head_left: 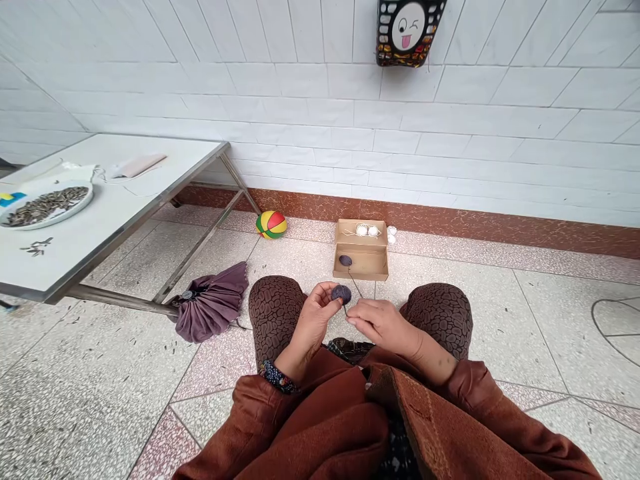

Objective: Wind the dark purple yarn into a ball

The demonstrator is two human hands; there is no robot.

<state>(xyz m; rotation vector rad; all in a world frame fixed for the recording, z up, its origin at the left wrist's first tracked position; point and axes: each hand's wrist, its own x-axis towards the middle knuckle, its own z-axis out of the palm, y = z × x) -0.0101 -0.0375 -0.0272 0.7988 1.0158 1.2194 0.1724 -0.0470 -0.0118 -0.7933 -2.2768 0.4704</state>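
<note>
Between my knees, my left hand [320,309] grips a small dark grey ball of yarn [341,294] between thumb and fingers. Close beside it on the right, my right hand [377,321] pinches the dark strand of yarn [345,310] that comes off the ball. On the floor ahead lies an open cardboard box [367,268]. Inside its near part sits another dark ball of yarn [345,260], from which a strand runs toward my hands. White balls of yarn [367,230] rest in the box's far part, against the lid.
On the left stands a white table [125,157] with a plate of sunflower seeds [47,203]. A purple cloth [215,303] hangs by its lower bar. A colourful ball [271,225] lies near the wall, where a black basket [407,57] hangs. Seed shells are scattered over the floor.
</note>
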